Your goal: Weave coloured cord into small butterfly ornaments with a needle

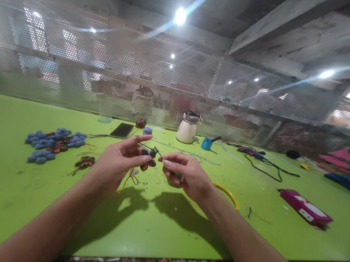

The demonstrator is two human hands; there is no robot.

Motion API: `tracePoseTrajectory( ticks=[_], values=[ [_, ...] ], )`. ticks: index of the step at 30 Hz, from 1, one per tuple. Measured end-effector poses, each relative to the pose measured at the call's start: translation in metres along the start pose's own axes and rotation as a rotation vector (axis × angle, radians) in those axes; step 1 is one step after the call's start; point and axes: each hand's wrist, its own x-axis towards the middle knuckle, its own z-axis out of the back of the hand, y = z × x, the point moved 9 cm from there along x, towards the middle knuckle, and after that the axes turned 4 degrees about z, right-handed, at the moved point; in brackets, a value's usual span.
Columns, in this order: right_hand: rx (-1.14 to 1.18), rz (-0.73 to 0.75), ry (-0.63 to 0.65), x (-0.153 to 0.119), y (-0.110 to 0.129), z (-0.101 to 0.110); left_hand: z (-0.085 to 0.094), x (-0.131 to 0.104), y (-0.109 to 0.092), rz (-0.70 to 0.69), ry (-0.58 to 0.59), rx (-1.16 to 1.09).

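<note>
My left hand (117,158) pinches a small crocheted flower (148,164) in dark and orange yarn between thumb and fingers. A strand of the yarn is wrapped round its raised index finger, and an orange tail (131,179) dangles below. My right hand (185,172) is closed on a thin crochet hook (160,156), whose tip end meets dark green loops at the top of the flower. Much of the hook's handle is hidden in my fingers. Both hands are held above the green table (149,238).
At left lie blue crocheted flowers (41,140) and a dark orange one (84,162). Behind my hands are a phone (122,130), a yarn ball (140,123), a whitish jar (187,128) and a blue pot (206,144). To the right lie a yellow tube (228,193), cables (272,170) and a magenta power strip (306,207).
</note>
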Motion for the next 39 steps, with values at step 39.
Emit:
tracePoseTrajectory(
  ticks=[39],
  values=[
    [0.026,-0.039,-0.105,-0.004,-0.002,-0.001,-0.001,0.003,0.015,0.082,-0.037,-0.048]
  ],
)
